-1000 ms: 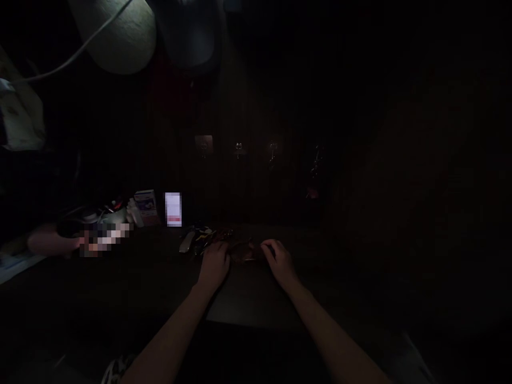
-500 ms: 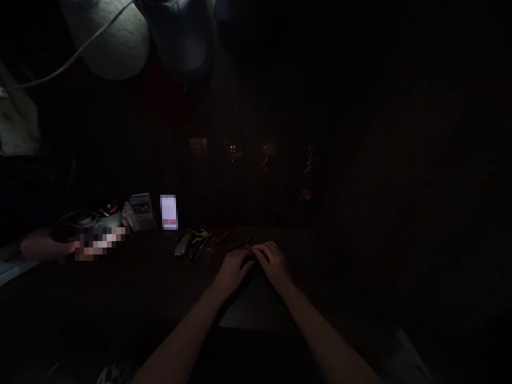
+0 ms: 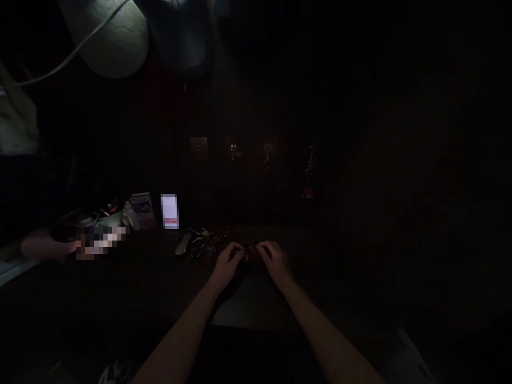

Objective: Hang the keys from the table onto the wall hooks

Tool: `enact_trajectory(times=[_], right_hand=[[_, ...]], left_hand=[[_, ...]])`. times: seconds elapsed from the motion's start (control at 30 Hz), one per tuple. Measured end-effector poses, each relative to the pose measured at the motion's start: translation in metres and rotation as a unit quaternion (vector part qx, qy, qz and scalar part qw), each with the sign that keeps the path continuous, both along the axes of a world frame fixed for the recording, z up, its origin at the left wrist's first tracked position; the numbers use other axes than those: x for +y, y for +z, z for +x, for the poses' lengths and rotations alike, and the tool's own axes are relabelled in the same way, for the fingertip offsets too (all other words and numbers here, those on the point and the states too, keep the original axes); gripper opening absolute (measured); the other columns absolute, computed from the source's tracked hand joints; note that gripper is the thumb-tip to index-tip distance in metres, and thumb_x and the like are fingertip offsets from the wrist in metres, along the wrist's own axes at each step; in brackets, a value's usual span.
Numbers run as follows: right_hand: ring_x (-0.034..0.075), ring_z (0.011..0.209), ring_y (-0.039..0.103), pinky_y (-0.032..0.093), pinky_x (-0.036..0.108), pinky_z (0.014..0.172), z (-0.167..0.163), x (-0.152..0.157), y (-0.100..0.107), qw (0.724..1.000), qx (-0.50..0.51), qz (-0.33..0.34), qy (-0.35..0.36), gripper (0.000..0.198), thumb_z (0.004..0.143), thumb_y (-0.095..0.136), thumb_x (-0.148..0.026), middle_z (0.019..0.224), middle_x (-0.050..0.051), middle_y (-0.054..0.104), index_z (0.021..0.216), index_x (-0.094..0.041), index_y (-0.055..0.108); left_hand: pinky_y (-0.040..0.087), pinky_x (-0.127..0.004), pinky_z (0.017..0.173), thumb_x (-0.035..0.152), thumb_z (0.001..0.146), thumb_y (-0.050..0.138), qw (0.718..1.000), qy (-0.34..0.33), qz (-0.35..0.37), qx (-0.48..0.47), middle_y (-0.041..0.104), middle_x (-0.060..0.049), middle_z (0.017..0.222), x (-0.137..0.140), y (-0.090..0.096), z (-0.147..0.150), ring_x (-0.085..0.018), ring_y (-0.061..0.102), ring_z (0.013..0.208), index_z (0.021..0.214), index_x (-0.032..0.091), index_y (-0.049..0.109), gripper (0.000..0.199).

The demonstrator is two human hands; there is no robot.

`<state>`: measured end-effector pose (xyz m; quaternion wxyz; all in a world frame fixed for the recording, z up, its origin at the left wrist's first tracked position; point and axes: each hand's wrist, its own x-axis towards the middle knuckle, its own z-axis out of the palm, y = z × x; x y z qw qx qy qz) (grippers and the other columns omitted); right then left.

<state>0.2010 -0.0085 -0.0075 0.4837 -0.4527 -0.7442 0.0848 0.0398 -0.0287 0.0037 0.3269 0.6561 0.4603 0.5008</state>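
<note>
In the dim head view, my left hand (image 3: 226,262) is pinched closed above the dark tabletop, its fingertips at the left side of a small dark reddish item (image 3: 251,252). My right hand (image 3: 277,261) is closed in a pinch at the item's right side. It is too dark to make out what this item is. Just left of my left hand lies a pile of small mixed pieces (image 3: 204,242), some yellow and reddish. A pale, smooth, elongated object (image 3: 183,244) rests at the pile's left end.
A lit phone screen (image 3: 169,212) stands upright behind the pile. Left of it are a small box (image 3: 142,209) and a pinkish rounded object (image 3: 46,245). Several hooks hang on the back wall, one holding keyring-like items (image 3: 309,173). Pale bags (image 3: 116,40) hang at upper left.
My left hand has moved slightly left, widening the gap between my hands. More of the dark reddish item shows between them. My right hand has barely moved.
</note>
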Motion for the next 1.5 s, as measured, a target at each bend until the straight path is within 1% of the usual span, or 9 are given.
enact_trajectory(times=[0.33,0.47,0.57,0.73,0.97,1.07,1.17,1.3,1.5], right_hand=[[0.020,0.080,0.058,0.043,0.031,0.073,0.003,0.010,-0.007,0.996,0.011,-0.046,-0.074,0.026,0.085,0.039,-0.035,0.079,0.005,0.064,0.076,-0.022,0.059],[0.020,0.078,0.058,0.043,0.031,0.071,0.004,0.013,-0.009,0.996,0.023,-0.054,-0.074,0.026,0.084,0.039,-0.035,0.077,0.005,0.064,0.074,-0.022,0.059],[0.020,0.078,0.058,0.043,0.031,0.071,0.004,0.014,-0.010,0.996,0.023,-0.051,-0.073,0.026,0.084,0.039,-0.036,0.077,0.005,0.065,0.074,-0.022,0.059],[0.020,0.079,0.059,0.043,0.031,0.072,0.004,0.016,-0.011,0.995,0.029,-0.061,-0.071,0.027,0.083,0.040,-0.037,0.078,0.005,0.065,0.074,-0.022,0.059],[0.020,0.078,0.060,0.042,0.030,0.071,0.003,0.017,-0.011,0.993,0.045,-0.078,-0.076,0.028,0.081,0.040,-0.039,0.078,0.005,0.065,0.074,-0.021,0.059],[0.020,0.077,0.060,0.042,0.030,0.070,0.004,0.017,-0.011,0.992,0.053,-0.084,-0.074,0.028,0.081,0.040,-0.039,0.077,0.005,0.065,0.073,-0.021,0.059],[0.020,0.076,0.060,0.042,0.030,0.069,0.005,0.017,-0.010,0.990,0.065,-0.095,-0.077,0.028,0.080,0.040,-0.040,0.077,0.005,0.065,0.073,-0.021,0.059],[0.020,0.074,0.060,0.042,0.029,0.067,0.006,0.018,-0.009,0.985,0.093,-0.116,-0.084,0.028,0.079,0.041,-0.040,0.076,0.005,0.066,0.073,-0.021,0.060],[0.018,0.068,0.059,0.041,0.026,0.063,0.007,0.020,-0.009,0.977,0.147,-0.128,-0.081,0.027,0.076,0.043,-0.041,0.068,0.003,0.064,0.067,-0.021,0.058]], left_hand=[[0.044,-0.032,0.086,0.023,0.083,0.042,0.991,0.041,0.064,0.107,0.066,-0.002,0.099,0.004,-0.012,-0.002,-0.016,0.059,0.094,0.098,0.022,0.059,0.022],[0.035,-0.045,0.098,0.015,0.078,0.046,0.949,0.202,0.132,0.202,0.058,-0.008,0.117,0.005,-0.012,-0.005,-0.024,0.047,0.115,0.102,0.022,0.059,0.028],[0.025,-0.055,0.103,0.020,0.073,0.055,0.913,0.286,0.104,0.273,0.042,-0.012,0.135,0.006,-0.017,-0.004,-0.034,0.029,0.129,0.109,0.020,0.056,0.036],[0.029,-0.054,0.097,0.027,0.078,0.052,0.902,0.232,0.095,0.352,0.054,-0.015,0.123,0.006,-0.021,0.000,-0.035,0.040,0.120,0.100,0.019,0.059,0.025],[0.037,-0.040,0.082,0.024,0.086,0.041,0.899,0.144,0.108,0.399,0.068,-0.008,0.091,-0.005,-0.007,0.004,-0.023,0.060,0.087,0.094,0.020,0.060,0.021],[0.036,-0.039,0.085,0.027,0.087,0.038,0.909,0.157,0.111,0.370,0.068,-0.006,0.091,-0.008,-0.004,0.005,-0.021,0.061,0.084,0.101,0.021,0.057,0.024],[0.036,-0.038,0.087,0.028,0.088,0.037,0.913,0.215,0.109,0.331,0.065,-0.008,0.103,-0.004,0.001,-0.003,-0.022,0.058,0.096,0.109,0.021,0.054,0.028],[0.040,-0.038,0.082,0.022,0.084,0.040,0.884,0.268,0.059,0.378,0.060,-0.012,0.111,0.016,0.016,-0.025,-0.026,0.054,0.104,0.115,0.017,0.053,0.034],[0.041,-0.038,0.080,0.026,0.081,0.048,0.824,0.244,-0.003,0.511,0.061,-0.013,0.108,0.044,0.023,-0.043,-0.028,0.054,0.101,0.107,0.018,0.061,0.030]])
